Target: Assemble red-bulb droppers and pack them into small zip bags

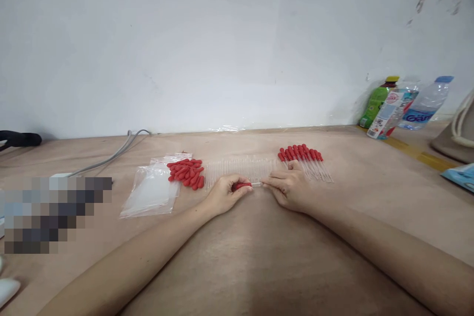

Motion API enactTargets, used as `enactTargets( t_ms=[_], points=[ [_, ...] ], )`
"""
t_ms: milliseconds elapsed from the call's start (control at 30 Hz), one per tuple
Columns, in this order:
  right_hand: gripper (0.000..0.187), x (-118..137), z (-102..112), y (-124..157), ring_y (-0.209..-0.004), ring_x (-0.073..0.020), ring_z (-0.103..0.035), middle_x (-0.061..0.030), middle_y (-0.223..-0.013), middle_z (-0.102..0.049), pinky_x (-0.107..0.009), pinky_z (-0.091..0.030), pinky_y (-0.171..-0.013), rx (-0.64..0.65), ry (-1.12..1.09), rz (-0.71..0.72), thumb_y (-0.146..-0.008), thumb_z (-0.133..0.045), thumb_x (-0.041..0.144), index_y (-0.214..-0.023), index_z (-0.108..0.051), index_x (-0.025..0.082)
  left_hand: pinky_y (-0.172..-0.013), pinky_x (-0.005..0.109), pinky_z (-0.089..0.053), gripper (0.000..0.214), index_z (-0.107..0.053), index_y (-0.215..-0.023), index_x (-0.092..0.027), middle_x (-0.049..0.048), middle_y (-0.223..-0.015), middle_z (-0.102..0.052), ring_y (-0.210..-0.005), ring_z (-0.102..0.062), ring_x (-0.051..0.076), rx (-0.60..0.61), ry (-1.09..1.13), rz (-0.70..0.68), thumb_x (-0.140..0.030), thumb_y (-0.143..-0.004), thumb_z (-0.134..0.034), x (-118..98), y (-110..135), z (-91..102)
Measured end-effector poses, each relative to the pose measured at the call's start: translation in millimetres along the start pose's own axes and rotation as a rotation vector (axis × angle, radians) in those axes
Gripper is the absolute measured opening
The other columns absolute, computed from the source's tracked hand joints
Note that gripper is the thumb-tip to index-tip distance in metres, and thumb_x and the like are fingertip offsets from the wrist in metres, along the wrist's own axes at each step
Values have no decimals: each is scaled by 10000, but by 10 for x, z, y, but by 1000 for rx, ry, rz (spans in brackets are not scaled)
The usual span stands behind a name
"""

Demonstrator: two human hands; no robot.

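Note:
My left hand (pixel 224 193) is closed on a red rubber bulb (pixel 242 185). My right hand (pixel 287 186) pinches the clear glass tube (pixel 256 184) that meets the bulb. Both hands rest on the brown table (pixel 259 256). Just behind them lies a row of bare clear tubes (pixel 240 167). A pile of loose red bulbs (pixel 187 173) sits to the left of that row. Finished droppers with red bulbs (pixel 304 159) lie in a row behind my right hand.
Clear plastic bags (pixel 153 188) lie left of the bulbs. A grey cable (pixel 111 157) runs to the wall. Bottles (pixel 403 103) stand at the far right by a bag (pixel 457 133). A blurred patch covers the left edge.

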State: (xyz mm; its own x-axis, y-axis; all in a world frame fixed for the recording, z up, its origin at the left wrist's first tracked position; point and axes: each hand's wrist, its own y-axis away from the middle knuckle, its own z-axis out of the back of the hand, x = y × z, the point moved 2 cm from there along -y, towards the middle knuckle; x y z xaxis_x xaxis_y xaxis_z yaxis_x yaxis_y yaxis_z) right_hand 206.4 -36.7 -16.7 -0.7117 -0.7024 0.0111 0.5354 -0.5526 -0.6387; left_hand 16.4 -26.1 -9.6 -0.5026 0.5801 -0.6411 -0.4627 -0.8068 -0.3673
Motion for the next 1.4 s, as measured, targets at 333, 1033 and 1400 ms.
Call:
enactTargets(
  t_ms=[333,1033,1400],
  points=[
    [255,99,-14,-29,-544,-100,-468,15,-639,-626,-297,-218,-705,136,-159,-55,-862,-374,233,-728,-587,192,-621,231,-433,156,-605,-792,-146,21,-736,-622,-668,-556,124,14,-74,-118,-289,-780,-544,-6,31,-32],
    [275,211,176,-143,-570,-107,-489,-9,-728,-658,-324,-248,-767,388,-181,-94,-861,-341,228,-780,-602,196,-768,295,-438,195,-564,-942,-169,52,-894,-601,-851,-547,167,-51,-196,-257,-289,-790,-542,-10,83,50],
    [262,-776,430,-27,-586,-175,-543,-22,-603,-617,-256,-291,-508,153,71,-983,-707,-454,400,-615,-610,211,-884,376,-412,272,-529,-1052,-191,95,-1128,-500,-1057,-478,219,-67,-296,-178,-260,-789,-524,108,104,30]
  ],
)
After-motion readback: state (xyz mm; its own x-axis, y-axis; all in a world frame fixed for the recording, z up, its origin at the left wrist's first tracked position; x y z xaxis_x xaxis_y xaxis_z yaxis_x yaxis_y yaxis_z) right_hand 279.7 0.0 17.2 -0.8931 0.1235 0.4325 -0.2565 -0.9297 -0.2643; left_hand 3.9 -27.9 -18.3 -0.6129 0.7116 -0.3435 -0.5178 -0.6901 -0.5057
